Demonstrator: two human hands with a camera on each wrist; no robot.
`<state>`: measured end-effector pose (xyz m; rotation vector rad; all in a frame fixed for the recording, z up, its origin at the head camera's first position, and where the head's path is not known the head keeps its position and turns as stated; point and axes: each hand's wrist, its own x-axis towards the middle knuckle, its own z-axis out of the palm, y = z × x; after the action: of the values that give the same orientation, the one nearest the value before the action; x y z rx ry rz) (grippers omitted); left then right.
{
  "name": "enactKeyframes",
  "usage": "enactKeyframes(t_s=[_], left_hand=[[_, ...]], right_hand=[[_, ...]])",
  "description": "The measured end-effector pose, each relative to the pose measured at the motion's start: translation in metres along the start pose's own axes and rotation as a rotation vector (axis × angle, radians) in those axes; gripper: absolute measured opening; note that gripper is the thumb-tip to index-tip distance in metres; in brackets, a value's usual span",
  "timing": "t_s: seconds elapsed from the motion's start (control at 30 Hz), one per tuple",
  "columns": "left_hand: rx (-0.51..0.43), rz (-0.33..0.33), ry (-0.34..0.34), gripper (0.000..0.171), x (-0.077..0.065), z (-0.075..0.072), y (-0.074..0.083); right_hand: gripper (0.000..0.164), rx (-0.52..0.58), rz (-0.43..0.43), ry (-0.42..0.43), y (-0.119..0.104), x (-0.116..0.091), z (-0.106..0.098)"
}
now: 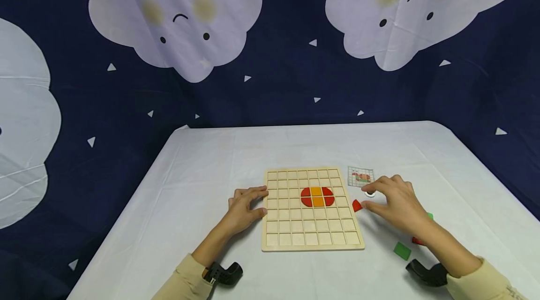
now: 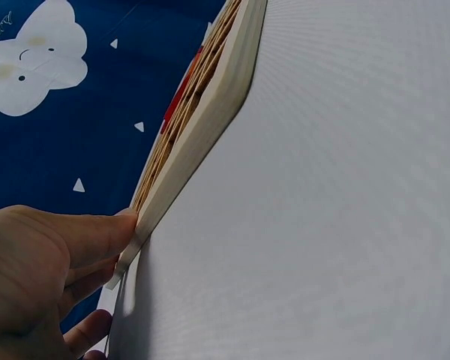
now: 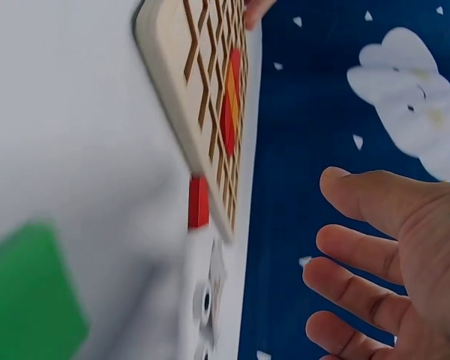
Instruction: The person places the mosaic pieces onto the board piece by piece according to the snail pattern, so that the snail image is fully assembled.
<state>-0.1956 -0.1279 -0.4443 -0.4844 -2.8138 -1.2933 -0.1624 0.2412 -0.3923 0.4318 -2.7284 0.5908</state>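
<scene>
My left hand (image 1: 245, 209) rests at the left edge of a wooden grid board (image 1: 291, 240), thumb and fingertips touching its rim. Set into the board's grid are red rounded pieces (image 1: 305, 197) on either side of orange squares (image 1: 317, 201). To the right of the board my right hand (image 1: 396, 201) hovers with fingers spread and nothing between them. A red piece (image 1: 356, 206) with a curved side lies against the board's right edge, close to the right thumb. Partly hidden below the right fingers is a round white piece with a black dot (image 3: 203, 301).
Behind the right hand lies a small pattern card (image 1: 353, 183). A green piece (image 1: 402, 251) sits near the right wrist, and the forearm partly covers a red piece (image 1: 417, 241) and another green one (image 1: 430, 215). White cloth (image 1: 211, 164) covers the table.
</scene>
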Motion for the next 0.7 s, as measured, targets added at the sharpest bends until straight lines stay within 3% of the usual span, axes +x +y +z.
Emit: enactKeyframes(t_s=[0.4, 0.7], left_hand=[[-0.014, 0.005, -0.004, 0.046, 0.000, -0.001, 0.000], [-0.005, -0.006, -0.002, 0.046, 0.000, -0.001, 0.001]], right_hand=[[0.029, -0.029, 0.103, 0.012, 0.039, -0.043, -0.018], [0.034, -0.068, 0.061, 0.047, 0.042, -0.082, -0.005]])
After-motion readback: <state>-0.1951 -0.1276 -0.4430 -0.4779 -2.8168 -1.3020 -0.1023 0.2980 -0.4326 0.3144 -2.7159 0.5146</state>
